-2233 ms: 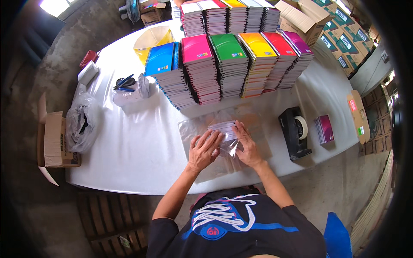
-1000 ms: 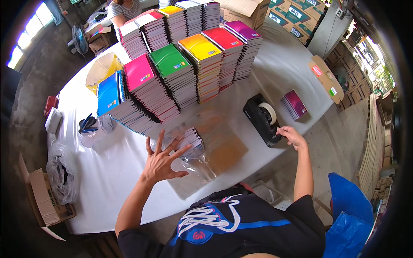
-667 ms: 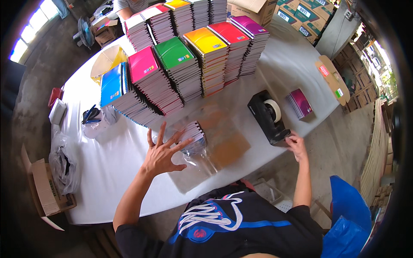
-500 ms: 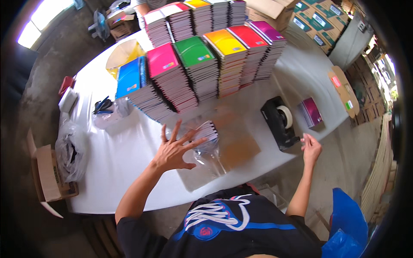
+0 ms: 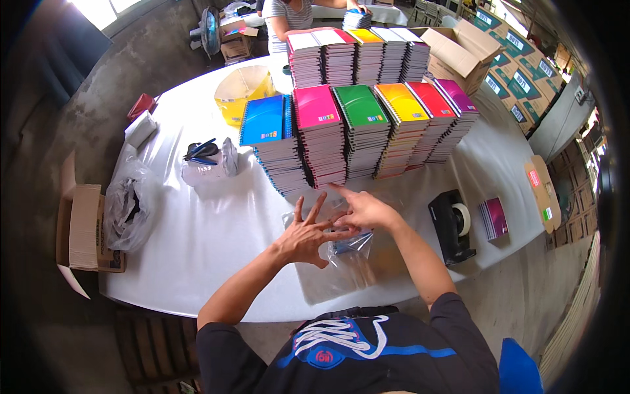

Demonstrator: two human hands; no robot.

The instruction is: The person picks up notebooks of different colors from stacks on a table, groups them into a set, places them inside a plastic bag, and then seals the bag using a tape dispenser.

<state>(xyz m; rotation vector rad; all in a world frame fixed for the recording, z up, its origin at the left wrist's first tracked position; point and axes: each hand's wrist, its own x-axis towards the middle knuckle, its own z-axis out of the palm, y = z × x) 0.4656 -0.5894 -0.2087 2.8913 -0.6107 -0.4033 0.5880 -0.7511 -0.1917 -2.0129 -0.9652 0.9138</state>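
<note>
A small bundle of notebooks in clear plastic (image 5: 353,245) lies on a clear sheet near the table's front, partly covered by my hands. My left hand (image 5: 304,238) is over its left side with the fingers spread wide. From the right, my right hand (image 5: 369,211) reaches over the top of the bundle. Its index finger points out toward the stacks while the other fingers bend down by the left fingertips. Whether a strip of tape lies under them cannot be made out. To the right stands a black tape dispenser (image 5: 447,230) with a white roll.
Tall stacks of spiral notebooks (image 5: 357,131) fill the far middle. A purple notebook stack (image 5: 493,218) sits beyond the dispenser. Leftward are pliers (image 5: 202,152) on a wrapped pack, a yellow container (image 5: 244,95), a plastic bag (image 5: 131,203) and a carton (image 5: 85,223). Another person (image 5: 289,23) is behind.
My right hand has moved from the tape dispenser leftward onto the wrapped bundle, beside my left hand. My left hand stays spread over the bundle. The view has shifted, showing more of the person behind.
</note>
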